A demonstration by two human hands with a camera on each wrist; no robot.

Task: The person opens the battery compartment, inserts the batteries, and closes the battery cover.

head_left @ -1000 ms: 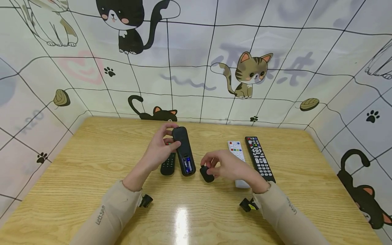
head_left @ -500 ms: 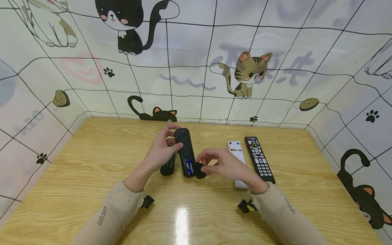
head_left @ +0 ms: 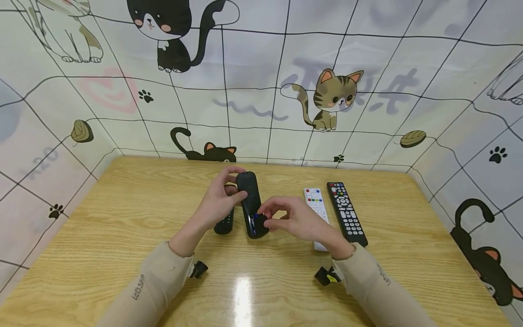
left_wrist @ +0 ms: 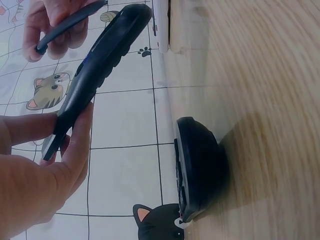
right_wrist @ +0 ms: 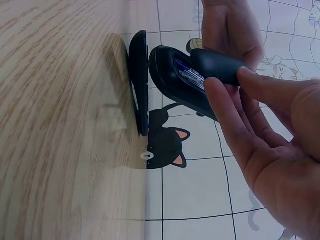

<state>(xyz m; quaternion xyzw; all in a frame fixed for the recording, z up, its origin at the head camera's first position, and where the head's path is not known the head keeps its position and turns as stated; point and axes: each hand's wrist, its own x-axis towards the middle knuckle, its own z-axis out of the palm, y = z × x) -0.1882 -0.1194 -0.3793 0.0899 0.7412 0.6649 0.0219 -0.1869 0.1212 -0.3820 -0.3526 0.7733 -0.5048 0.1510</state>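
My left hand [head_left: 218,200] grips a black remote control [head_left: 250,193] by its far end, back side up and lifted off the table. Its battery compartment is uncovered near the lower end, and batteries [right_wrist: 189,75] show inside. Between thumb and fingers, my right hand [head_left: 292,217] pinches a black battery cover [right_wrist: 215,65]. That cover sits just over the compartment and hides part of it in the head view; in the left wrist view a gap separates the cover [left_wrist: 70,25] from the remote [left_wrist: 95,70].
A second black remote [head_left: 223,223] lies on the wooden table [head_left: 143,204] under my left hand. To the right lie a white remote [head_left: 315,200] and a black remote with white buttons [head_left: 347,213]. A cat-patterned curtain [head_left: 253,104] stands behind the table.
My right hand has carried the battery cover leftward from beside the remote to over its compartment. The left hand has shifted slightly right with the remote.
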